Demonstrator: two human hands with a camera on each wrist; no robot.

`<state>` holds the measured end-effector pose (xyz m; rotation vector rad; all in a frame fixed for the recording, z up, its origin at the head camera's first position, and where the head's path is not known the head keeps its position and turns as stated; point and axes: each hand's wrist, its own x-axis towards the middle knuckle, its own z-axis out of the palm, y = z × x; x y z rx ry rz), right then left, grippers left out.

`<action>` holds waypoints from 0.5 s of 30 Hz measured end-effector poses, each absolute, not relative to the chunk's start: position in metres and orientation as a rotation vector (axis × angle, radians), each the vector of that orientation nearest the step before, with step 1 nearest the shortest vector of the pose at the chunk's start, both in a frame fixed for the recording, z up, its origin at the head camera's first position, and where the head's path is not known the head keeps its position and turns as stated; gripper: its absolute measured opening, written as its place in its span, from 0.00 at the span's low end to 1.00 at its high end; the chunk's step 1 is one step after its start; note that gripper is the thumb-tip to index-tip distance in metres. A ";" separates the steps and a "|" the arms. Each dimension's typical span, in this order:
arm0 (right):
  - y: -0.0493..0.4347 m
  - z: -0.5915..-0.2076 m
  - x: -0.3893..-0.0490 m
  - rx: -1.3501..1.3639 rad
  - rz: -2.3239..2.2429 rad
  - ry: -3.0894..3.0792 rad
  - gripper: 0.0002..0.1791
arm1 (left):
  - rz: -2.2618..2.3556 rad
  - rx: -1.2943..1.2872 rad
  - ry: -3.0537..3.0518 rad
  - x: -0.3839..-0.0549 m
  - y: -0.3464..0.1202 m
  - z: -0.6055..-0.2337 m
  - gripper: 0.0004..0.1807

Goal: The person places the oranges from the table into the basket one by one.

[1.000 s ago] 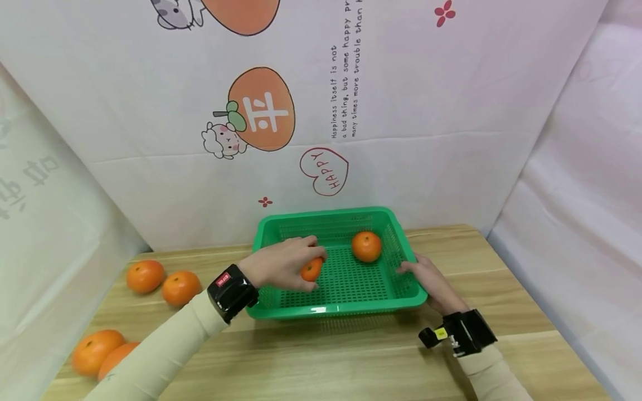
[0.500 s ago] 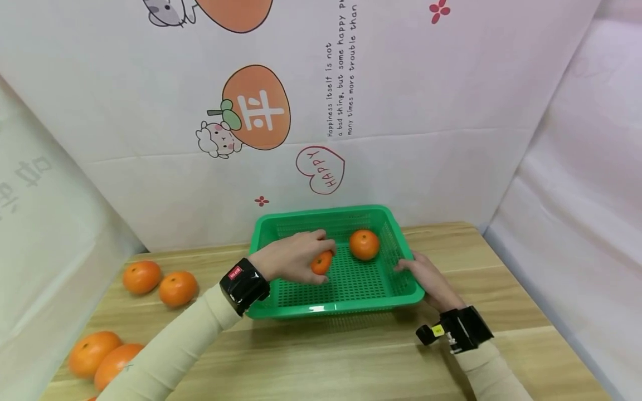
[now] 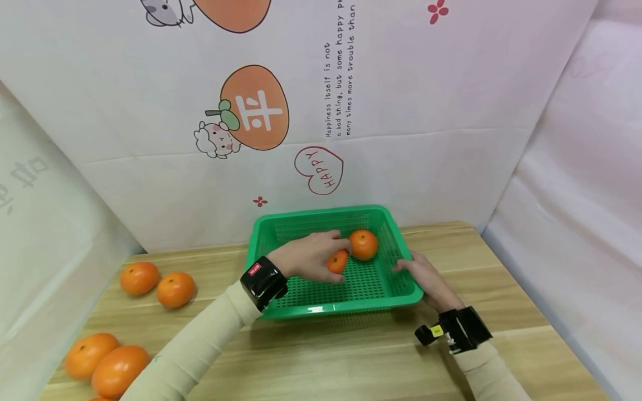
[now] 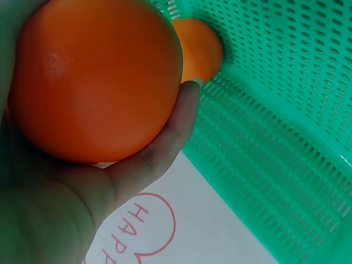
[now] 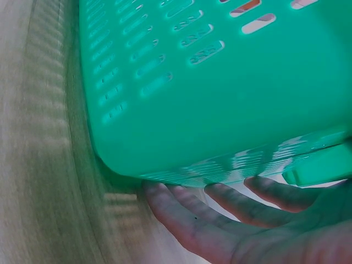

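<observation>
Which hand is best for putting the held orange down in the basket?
Probably the left hand: it grips the held orange over the basket, near the other orange. The right hand holds the basket's side.

Left hand hides part of the gripped orange from me. Lowest orange sliced off by the bottom edge. Wall lettering runs out of view up top.

Orange fruit in left grip
</observation>
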<state>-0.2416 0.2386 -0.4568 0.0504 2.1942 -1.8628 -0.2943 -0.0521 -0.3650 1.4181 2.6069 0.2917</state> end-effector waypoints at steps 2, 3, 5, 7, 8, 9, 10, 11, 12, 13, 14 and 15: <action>0.239 -0.457 -0.242 0.054 -1.860 2.199 0.41 | 0.287 1.411 2.608 -0.296 -0.049 -0.366 0.28; 0.239 -0.457 -0.242 0.055 -1.858 2.202 0.40 | 0.288 1.410 2.609 -0.297 -0.047 -0.367 0.29; 0.239 -0.456 -0.242 0.056 -1.856 2.203 0.40 | 0.301 1.404 2.605 -0.299 -0.044 -0.369 0.30; 0.240 -0.456 -0.241 0.054 -1.856 2.203 0.40 | 0.313 1.395 2.603 -0.302 -0.041 -0.372 0.30; 0.240 -0.456 -0.241 0.058 -1.858 2.201 0.40 | 0.317 1.390 2.603 -0.303 -0.039 -0.373 0.30; 0.240 -0.455 -0.241 0.053 -1.858 2.198 0.40 | 0.322 1.386 2.602 -0.304 -0.038 -0.375 0.30; 0.240 -0.455 -0.241 0.051 -1.861 2.194 0.40 | 0.327 1.380 2.601 -0.305 -0.036 -0.377 0.30; 0.240 -0.455 -0.241 0.047 -1.861 2.192 0.40 | 0.332 1.373 2.599 -0.306 -0.035 -0.378 0.30; 0.240 -0.455 -0.241 0.047 -1.863 2.189 0.40 | 0.338 1.363 2.599 -0.307 -0.034 -0.380 0.30; 0.239 -0.455 -0.241 0.045 -1.864 2.186 0.40 | 0.343 1.355 2.599 -0.309 -0.032 -0.382 0.30; 0.239 -0.455 -0.241 0.045 -1.865 2.183 0.40 | 0.349 1.348 2.598 -0.310 -0.031 -0.384 0.30; 0.239 -0.455 -0.241 0.036 -1.864 2.182 0.40 | 0.355 1.342 2.597 -0.312 -0.029 -0.386 0.31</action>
